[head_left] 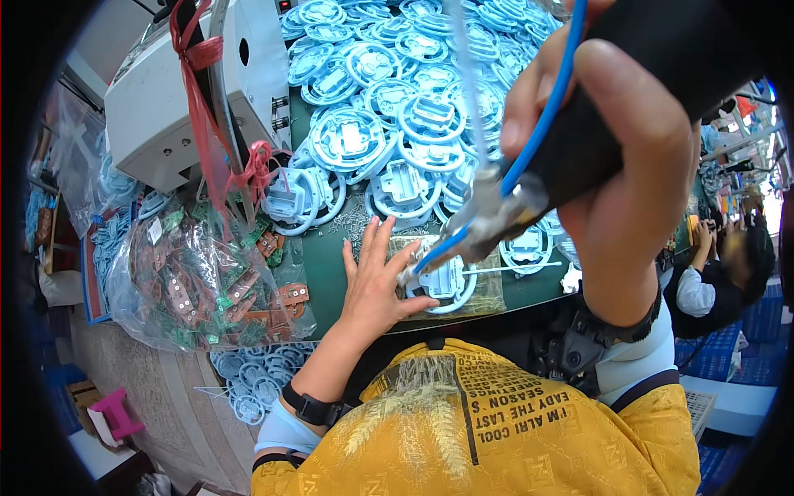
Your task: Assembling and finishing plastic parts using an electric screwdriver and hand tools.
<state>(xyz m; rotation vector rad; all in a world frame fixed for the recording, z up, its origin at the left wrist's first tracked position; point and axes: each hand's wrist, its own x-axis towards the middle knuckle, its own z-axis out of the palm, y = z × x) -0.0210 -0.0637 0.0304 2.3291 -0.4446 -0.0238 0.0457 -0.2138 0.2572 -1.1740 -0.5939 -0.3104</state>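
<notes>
My right hand (637,157) wraps round the black body of a power screwdriver (662,66), which slants down to the left. Its metal front end (488,207) and a blue hose (542,124) run toward a light-blue round plastic part (442,283). That part lies on a taped board (488,299) at the table's near edge. My left hand (372,281) has its fingers spread, with thumb and index finger steadying the part's left side. The screwdriver's tip is close to the index finger; whether it touches the part I cannot tell.
Similar light-blue parts (351,136) are heaped across the table. Small screws (351,231) lie beyond my left hand. A clear bag of circuit boards (186,285) and a white machine (198,99) stand left. More parts (256,372) lie below the table; another person (719,273) sits far right.
</notes>
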